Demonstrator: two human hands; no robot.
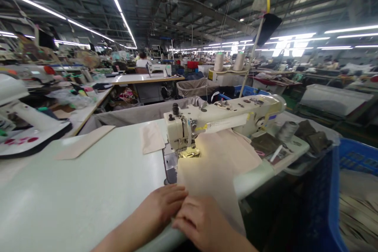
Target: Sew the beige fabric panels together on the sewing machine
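A beige fabric piece (206,177) lies under the needle area of a cream sewing machine (212,118) and drapes over the table's front edge. Both my hands are at its near left edge. My left hand (167,202) rests with its fingers together on the cloth edge. Beside it, touching, my right hand (201,218) has its fingers curled and pinches that same edge. The machine's lamp throws yellow light on the cloth by the presser foot (190,152). The fingertips are partly hidden.
A small beige piece (152,138) and a folded beige panel (85,141) lie on the pale table (118,189). Right are a grey thread cone (287,132), a white marker-like stick (276,153) and a blue crate (333,189). Another white machine (17,114) stands left.
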